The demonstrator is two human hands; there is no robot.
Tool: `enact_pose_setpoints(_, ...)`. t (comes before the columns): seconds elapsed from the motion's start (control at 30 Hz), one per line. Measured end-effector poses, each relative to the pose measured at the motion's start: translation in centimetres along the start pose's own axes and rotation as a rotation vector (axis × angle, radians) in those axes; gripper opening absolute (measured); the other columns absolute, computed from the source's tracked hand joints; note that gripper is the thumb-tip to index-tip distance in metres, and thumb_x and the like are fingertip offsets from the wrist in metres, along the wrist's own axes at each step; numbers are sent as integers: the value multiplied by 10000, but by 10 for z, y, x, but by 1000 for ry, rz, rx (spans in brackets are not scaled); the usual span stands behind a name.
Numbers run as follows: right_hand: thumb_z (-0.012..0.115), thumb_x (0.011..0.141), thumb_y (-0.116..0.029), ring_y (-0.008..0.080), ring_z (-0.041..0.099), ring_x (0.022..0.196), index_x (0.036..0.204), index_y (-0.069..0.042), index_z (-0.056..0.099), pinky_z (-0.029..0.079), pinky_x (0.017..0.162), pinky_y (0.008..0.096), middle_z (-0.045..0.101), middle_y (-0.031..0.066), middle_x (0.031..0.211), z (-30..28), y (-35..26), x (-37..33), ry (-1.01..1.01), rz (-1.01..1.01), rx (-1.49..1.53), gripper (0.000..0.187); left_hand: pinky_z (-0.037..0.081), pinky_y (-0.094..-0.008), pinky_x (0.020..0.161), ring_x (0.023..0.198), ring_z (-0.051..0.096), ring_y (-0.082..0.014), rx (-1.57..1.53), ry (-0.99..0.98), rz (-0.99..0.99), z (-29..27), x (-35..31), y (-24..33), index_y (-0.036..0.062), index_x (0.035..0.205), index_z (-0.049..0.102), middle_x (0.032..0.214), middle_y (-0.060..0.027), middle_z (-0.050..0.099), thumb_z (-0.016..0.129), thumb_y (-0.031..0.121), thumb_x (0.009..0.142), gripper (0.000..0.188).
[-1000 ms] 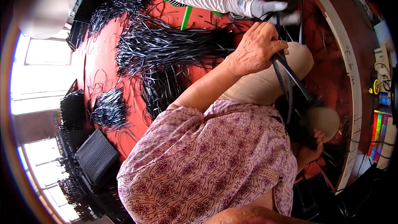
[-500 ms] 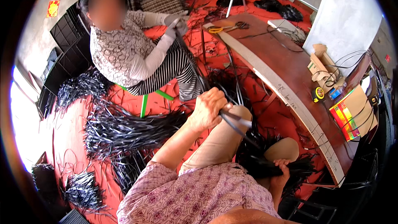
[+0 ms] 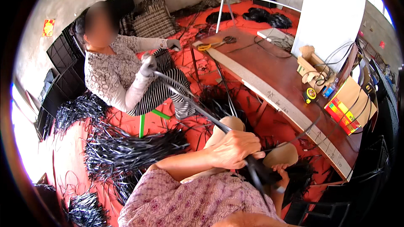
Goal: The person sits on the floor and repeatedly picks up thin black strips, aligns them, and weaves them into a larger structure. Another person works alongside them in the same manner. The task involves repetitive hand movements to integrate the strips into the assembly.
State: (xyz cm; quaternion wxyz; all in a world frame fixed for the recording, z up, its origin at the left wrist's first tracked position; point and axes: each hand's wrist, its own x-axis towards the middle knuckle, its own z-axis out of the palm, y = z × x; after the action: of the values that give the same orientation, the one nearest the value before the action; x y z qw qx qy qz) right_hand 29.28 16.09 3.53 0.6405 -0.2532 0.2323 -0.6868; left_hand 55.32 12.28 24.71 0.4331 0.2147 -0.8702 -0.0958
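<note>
My left hand is closed around a few long, flat black strips, above my knees. On one side the strips run up to a gloved hand of the person seated opposite. Their other ends hang below my fist toward my lap. Close to my right knee, my right hand has its fingers curled at a dark bundle of black strips. Part of that hand is hidden behind the bundle. A small pale glint shows beside it, too blurred to name.
Heaps of black strips lie on the red floor covering to the left. On the right stands a brown table with a marked pale board, scissors, a tape measure and a cardboard box.
My left hand has moved right and down, toward my right hand, with the strips. The person opposite has spread their hands apart, one still on the strips. The view has shifted slightly.
</note>
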Motion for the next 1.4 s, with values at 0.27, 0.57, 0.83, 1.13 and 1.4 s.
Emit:
enact_pose_setpoints(0.27,621,731,-53,214,505,822,920,-82,451,411,888,378,507,66,817,-30,-1,-5,75,2,65,256,464,-358,599,654,521,-111,-449,-92,-764,94,-4,-19,-35,872,587,639,-153,536,555,138,924,184)
enact_pose_setpoints(0.57,657,729,-87,212,510,747,854,-98,463,410,857,392,480,46,728,-28,-12,-11,21,-67,95,230,443,-224,682,741,532,-69,-664,19,-782,164,39,-83,-21,946,630,778,8,616,500,-2,879,147)
enact_pose_setpoints(0.83,683,726,-116,205,517,759,835,-112,464,404,854,384,491,41,733,-41,-20,-13,46,-73,74,244,260,-227,501,544,357,-33,-709,-89,-687,235,99,-64,66,656,512,584,68,421,542,323,967,404)
enact_pose_setpoints(1.13,705,684,-66,231,534,763,817,-87,491,414,814,392,513,62,736,-53,-23,-14,72,-75,177,252,440,-356,592,621,607,-270,-308,-342,-280,366,164,-73,86,972,706,680,-123,645,645,314,863,259)
enact_pose_setpoints(1.4,650,678,-138,191,465,700,811,-138,400,381,818,385,423,17,675,-39,-25,-7,129,-71,79,283,525,-494,738,802,665,-383,-122,-478,-240,443,170,-105,87,880,724,818,-199,678,589,275,755,263)
